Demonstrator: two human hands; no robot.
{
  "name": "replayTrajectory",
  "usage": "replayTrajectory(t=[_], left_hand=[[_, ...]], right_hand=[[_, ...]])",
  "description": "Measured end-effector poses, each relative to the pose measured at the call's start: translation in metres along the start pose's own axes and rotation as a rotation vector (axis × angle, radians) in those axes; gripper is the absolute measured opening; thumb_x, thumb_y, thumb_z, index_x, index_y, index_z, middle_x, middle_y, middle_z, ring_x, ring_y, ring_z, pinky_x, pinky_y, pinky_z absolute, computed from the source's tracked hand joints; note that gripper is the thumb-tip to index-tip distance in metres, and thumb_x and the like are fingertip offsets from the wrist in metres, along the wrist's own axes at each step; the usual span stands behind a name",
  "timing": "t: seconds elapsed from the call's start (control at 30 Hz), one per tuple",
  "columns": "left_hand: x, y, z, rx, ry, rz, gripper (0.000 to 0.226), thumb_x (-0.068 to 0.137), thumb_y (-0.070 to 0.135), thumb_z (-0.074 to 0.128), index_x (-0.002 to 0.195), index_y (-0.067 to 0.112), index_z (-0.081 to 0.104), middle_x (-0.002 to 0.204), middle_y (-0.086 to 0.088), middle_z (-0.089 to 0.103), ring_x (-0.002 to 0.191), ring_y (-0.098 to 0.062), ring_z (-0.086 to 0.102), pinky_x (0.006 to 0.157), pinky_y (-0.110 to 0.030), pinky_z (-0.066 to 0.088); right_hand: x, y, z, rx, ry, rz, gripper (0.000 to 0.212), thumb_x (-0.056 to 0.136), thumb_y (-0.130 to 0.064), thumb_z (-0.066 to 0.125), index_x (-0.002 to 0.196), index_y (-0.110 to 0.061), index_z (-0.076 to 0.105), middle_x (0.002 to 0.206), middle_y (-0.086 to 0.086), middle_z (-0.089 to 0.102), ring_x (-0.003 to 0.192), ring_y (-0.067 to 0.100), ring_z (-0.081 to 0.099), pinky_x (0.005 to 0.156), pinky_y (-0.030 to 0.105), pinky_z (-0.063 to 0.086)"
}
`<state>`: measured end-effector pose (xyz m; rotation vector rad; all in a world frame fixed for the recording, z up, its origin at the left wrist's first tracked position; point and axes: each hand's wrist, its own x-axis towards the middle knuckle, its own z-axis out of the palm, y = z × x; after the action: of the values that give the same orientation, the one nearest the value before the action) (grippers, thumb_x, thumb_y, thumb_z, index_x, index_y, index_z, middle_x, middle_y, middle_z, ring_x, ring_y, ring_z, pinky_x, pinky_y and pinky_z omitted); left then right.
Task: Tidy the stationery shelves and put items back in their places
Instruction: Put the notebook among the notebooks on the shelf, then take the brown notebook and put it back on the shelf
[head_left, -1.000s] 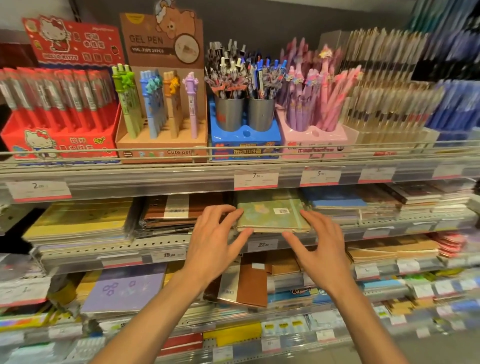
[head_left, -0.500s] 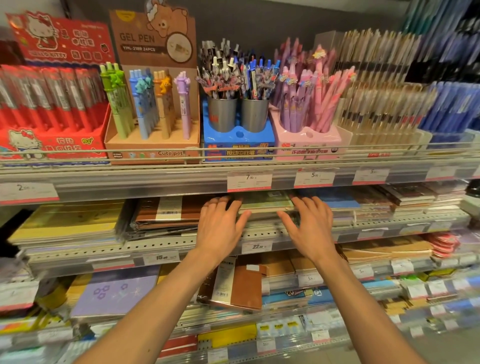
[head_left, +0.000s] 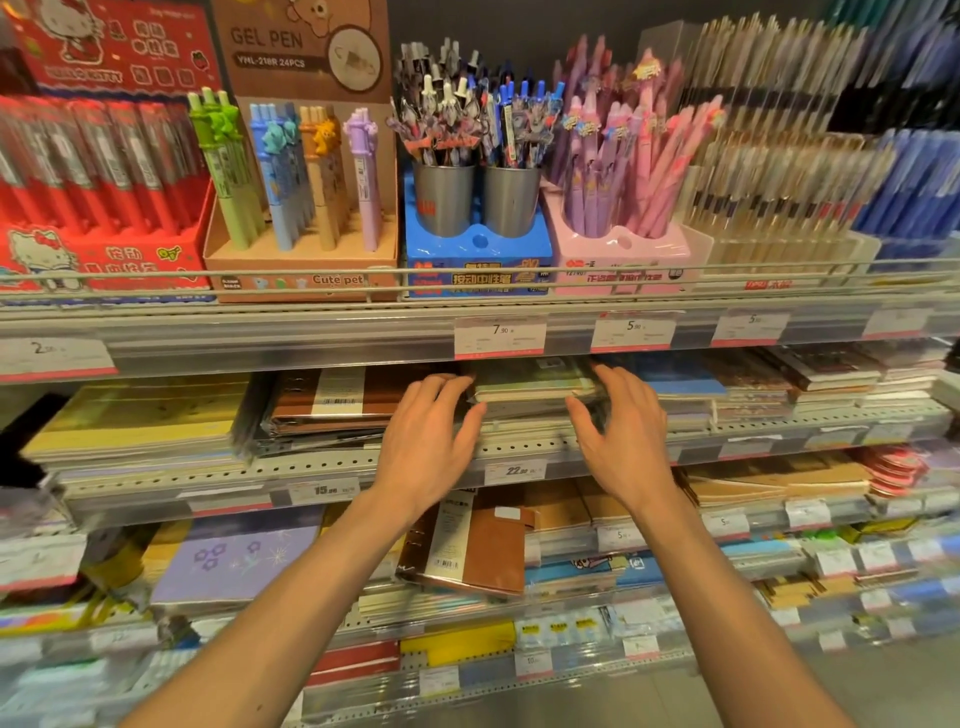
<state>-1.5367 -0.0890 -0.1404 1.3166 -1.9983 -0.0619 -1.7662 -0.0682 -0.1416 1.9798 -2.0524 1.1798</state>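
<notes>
Hands, left hand (head_left: 427, 434) and right hand (head_left: 626, 434), fingers spread flat against the green notebook (head_left: 530, 387) at frame centre, should push evenly, keeping it square on its stack.

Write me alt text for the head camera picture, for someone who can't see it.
A person's left hand and right hand, fingers spread, flank a pale green notebook on a stack on a shop's middle shelf. Above stand pen displays with price tags; below lies a brown notebook.
</notes>
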Motion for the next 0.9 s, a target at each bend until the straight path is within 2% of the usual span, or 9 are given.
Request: replayTrajectory(t=[0.1, 0.2, 0.33, 0.4, 0.5, 0.6, 0.67, 0.77, 0.9], left_hand=[[-0.016, -0.003, -0.014, -0.101, 0.051, -0.025, 0.036, 0.099, 0.038, 0.049, 0.129, 0.02, 0.057, 0.122, 0.006, 0.06, 0.114, -0.007, 0.052, 0.095, -0.024, 0.043], [-0.035, -0.007, -0.028, -0.2, 0.073, -0.05, 0.025, 0.099, 0.034, 0.052, 0.119, 0.022, 0.062, 0.108, 0.012, 0.061, 0.096, -0.002, 0.058, 0.081, -0.025, 0.052], [-0.074, -0.02, -0.031, -0.244, -0.01, -0.132, 0.021, 0.097, 0.039, 0.052, 0.108, 0.029, 0.066, 0.091, 0.019, 0.064, 0.083, 0.0, 0.061, 0.067, -0.018, 0.051], [-0.096, -0.036, -0.019, -0.264, -0.09, -0.24, 0.018, 0.095, 0.041, 0.052, 0.102, 0.032, 0.066, 0.084, 0.018, 0.066, 0.079, 0.0, 0.061, 0.065, -0.022, 0.052], [-0.117, -0.065, 0.012, -0.294, -0.173, -0.406, 0.012, 0.096, 0.037, 0.054, 0.099, 0.032, 0.064, 0.076, 0.012, 0.066, 0.071, -0.004, 0.063, 0.064, -0.034, 0.056], [-0.121, -0.086, 0.043, -0.295, -0.243, -0.53, 0.016, 0.096, 0.032, 0.055, 0.108, 0.025, 0.063, 0.087, 0.009, 0.065, 0.078, -0.007, 0.062, 0.071, -0.036, 0.057], [-0.116, -0.095, 0.061, -0.302, -0.268, -0.594, 0.024, 0.094, 0.031, 0.059, 0.116, 0.022, 0.062, 0.099, 0.006, 0.063, 0.087, -0.008, 0.061, 0.078, -0.034, 0.057], [-0.102, -0.109, 0.081, -0.261, -0.314, -0.655, 0.034, 0.093, 0.033, 0.06, 0.123, 0.017, 0.059, 0.116, -0.003, 0.059, 0.104, -0.018, 0.059, 0.091, -0.04, 0.054], [-0.084, -0.12, 0.1, -0.229, -0.422, -0.748, 0.025, 0.096, 0.034, 0.057, 0.11, 0.014, 0.063, 0.101, -0.006, 0.068, 0.092, -0.02, 0.065, 0.082, -0.035, 0.057]], right_hand=[[-0.016, -0.005, -0.005, 0.119, 0.022, 0.017, 0.046, 0.097, -0.035, 0.057, 0.138, -0.016, 0.051, 0.141, 0.002, 0.05, 0.134, 0.018, 0.042, 0.113, 0.04, 0.036], [-0.035, -0.012, -0.008, 0.167, 0.079, 0.068, 0.039, 0.097, -0.03, 0.058, 0.133, -0.017, 0.056, 0.139, -0.001, 0.05, 0.132, 0.013, 0.042, 0.11, 0.03, 0.033], [-0.061, -0.015, -0.005, 0.234, 0.128, 0.163, 0.027, 0.097, -0.026, 0.059, 0.123, -0.021, 0.059, 0.119, -0.006, 0.054, 0.108, 0.006, 0.053, 0.093, 0.026, 0.042], [-0.074, -0.01, 0.009, 0.282, 0.082, 0.252, 0.021, 0.096, -0.025, 0.06, 0.116, -0.022, 0.061, 0.106, -0.006, 0.057, 0.091, 0.007, 0.057, 0.081, 0.027, 0.047], [-0.092, 0.009, 0.05, 0.251, -0.069, 0.413, 0.012, 0.095, -0.026, 0.06, 0.106, -0.022, 0.063, 0.1, -0.004, 0.062, 0.087, 0.011, 0.061, 0.076, 0.035, 0.054], [-0.102, 0.022, 0.093, 0.214, -0.246, 0.558, 0.006, 0.094, -0.025, 0.058, 0.093, -0.024, 0.064, 0.096, 0.002, 0.067, 0.085, 0.018, 0.064, 0.075, 0.038, 0.056], [-0.102, 0.027, 0.114, 0.218, -0.316, 0.637, 0.011, 0.094, -0.027, 0.06, 0.1, -0.019, 0.064, 0.103, 0.006, 0.067, 0.093, 0.023, 0.064, 0.08, 0.037, 0.054], [-0.099, 0.032, 0.137, 0.188, -0.373, 0.71, 0.032, 0.094, -0.031, 0.062, 0.12, -0.012, 0.059, 0.12, 0.01, 0.061, 0.107, 0.028, 0.059, 0.094, 0.041, 0.051], [-0.096, 0.037, 0.154, 0.29, -0.447, 0.844, 0.052, 0.096, -0.035, 0.06, 0.139, -0.014, 0.042, 0.135, 0.015, 0.052, 0.122, 0.033, 0.054, 0.104, 0.045, 0.046]])
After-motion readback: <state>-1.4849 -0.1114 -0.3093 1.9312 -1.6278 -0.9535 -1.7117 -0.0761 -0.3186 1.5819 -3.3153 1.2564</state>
